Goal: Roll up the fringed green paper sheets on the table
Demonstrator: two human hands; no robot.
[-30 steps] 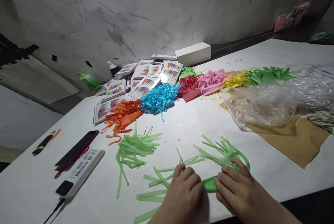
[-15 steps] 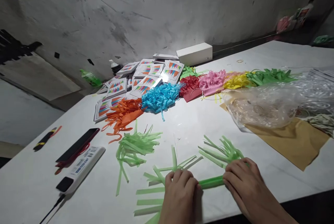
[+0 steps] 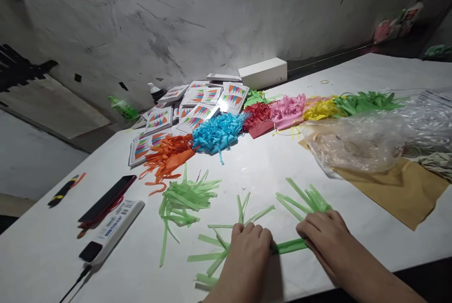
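A green tissue-paper strip with fringed ends point(image 3: 290, 246) lies low over the front of the white table. My left hand point(image 3: 251, 246) is closed around its left part, and my right hand point(image 3: 323, 230) grips the right part. Between the hands the strip runs as a narrow, darker green band. Pale green fringe fans out past both hands. Under the curled fingers the paper is hidden. Left of my hands rests a separate light green tissue tassel point(image 3: 189, 197).
Orange point(image 3: 171, 152) and blue tissue tassels point(image 3: 217, 132) lie farther back, with red, pink, yellow and green bundles beyond. Printed packs point(image 3: 157, 119) are piled near a white box point(image 3: 264, 73). A power strip point(image 3: 115, 230) and phone point(image 3: 108, 199) lie left; clear plastic point(image 3: 353, 140) covers brown paper point(image 3: 399, 192).
My left hand has moved slightly right and up, my right hand slightly up. The fringe at both ends has shifted and spread differently. Both hands keep hold of the strip.
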